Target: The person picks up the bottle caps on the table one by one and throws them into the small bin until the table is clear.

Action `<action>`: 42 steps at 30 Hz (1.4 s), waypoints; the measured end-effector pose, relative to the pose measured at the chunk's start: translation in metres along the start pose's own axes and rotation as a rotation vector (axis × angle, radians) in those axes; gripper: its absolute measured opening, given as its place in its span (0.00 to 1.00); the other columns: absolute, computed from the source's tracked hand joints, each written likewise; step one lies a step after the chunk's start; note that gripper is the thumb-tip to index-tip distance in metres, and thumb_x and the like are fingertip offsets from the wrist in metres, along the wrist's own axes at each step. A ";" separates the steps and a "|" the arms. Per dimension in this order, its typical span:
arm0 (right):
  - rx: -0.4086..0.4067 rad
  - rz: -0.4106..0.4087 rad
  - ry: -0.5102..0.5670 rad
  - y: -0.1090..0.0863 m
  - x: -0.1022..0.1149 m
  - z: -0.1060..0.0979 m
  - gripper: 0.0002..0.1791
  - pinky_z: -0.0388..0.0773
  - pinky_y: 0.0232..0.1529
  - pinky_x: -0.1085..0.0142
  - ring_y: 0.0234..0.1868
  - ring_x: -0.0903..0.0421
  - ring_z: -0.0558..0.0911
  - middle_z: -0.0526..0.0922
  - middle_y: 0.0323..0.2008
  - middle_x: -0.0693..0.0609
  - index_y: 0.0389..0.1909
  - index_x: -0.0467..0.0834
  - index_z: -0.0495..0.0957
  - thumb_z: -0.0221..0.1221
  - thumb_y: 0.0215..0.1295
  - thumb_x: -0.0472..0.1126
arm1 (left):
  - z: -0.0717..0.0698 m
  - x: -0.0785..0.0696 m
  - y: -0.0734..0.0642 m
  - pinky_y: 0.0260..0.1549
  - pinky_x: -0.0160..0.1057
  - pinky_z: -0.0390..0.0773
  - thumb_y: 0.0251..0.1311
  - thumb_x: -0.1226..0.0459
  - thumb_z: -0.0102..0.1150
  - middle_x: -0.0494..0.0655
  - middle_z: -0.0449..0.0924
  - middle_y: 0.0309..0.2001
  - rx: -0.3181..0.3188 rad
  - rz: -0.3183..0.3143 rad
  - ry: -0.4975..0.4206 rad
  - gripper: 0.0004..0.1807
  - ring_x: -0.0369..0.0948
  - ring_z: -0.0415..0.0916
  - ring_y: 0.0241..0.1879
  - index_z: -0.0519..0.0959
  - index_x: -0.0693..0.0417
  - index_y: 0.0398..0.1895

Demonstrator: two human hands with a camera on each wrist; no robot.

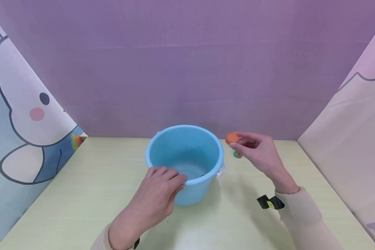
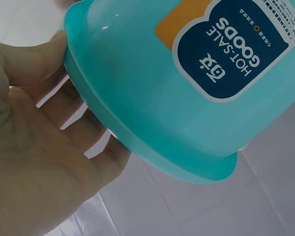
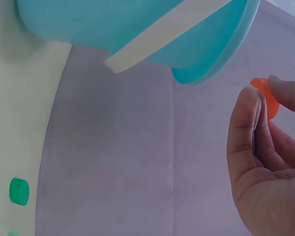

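Observation:
A light blue bucket (image 1: 186, 192) stands upright on the table, its inside facing up toward the head camera. My left hand (image 1: 157, 192) grips its near rim, with the fingers over the edge and the thumb on the outer side, as the left wrist view also shows. To the right of the bucket, my right hand (image 1: 259, 151) pinches an orange bottle cap (image 3: 270, 98) between thumb and fingertips, just outside the rim and about level with it. A green bottle cap (image 3: 19, 191) lies on the table; in the head view it shows partly behind the right hand.
Part of a second green cap (image 3: 13, 234) shows at the lower edge of the right wrist view. The bucket has a white handle (image 3: 162, 37) hanging at its side and a dark label (image 2: 231, 49). A purple backdrop (image 1: 187, 69) rises behind the pale table (image 1: 81, 194).

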State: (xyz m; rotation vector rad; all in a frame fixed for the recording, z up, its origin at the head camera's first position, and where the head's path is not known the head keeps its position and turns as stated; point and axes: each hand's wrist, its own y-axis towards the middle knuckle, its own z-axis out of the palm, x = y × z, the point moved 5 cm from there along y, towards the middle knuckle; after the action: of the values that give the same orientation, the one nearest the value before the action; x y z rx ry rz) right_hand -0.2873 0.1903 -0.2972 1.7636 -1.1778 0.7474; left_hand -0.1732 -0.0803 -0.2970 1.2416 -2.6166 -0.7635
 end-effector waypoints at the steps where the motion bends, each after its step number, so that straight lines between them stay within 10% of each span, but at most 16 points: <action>1: 0.004 0.000 0.002 0.000 0.001 0.001 0.24 0.78 0.32 0.67 0.30 0.53 0.85 0.86 0.35 0.48 0.59 0.43 0.82 0.70 0.64 0.45 | 0.000 0.000 0.000 0.42 0.45 0.73 0.55 0.65 0.76 0.39 0.81 0.35 0.000 0.000 0.000 0.13 0.41 0.74 0.38 0.84 0.48 0.43; 42: 0.109 -0.080 0.104 0.011 0.035 0.034 0.21 0.85 0.35 0.61 0.32 0.48 0.85 0.87 0.36 0.45 0.55 0.40 0.83 0.71 0.63 0.41 | 0.001 0.000 0.001 0.42 0.46 0.73 0.57 0.66 0.74 0.39 0.81 0.35 -0.003 0.002 0.002 0.12 0.41 0.74 0.38 0.84 0.48 0.42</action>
State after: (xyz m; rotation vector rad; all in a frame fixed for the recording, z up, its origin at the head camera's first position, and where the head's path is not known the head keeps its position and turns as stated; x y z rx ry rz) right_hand -0.2837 0.1435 -0.2799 1.8275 -1.0080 0.8585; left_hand -0.1738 -0.0794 -0.2973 1.2381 -2.6141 -0.7656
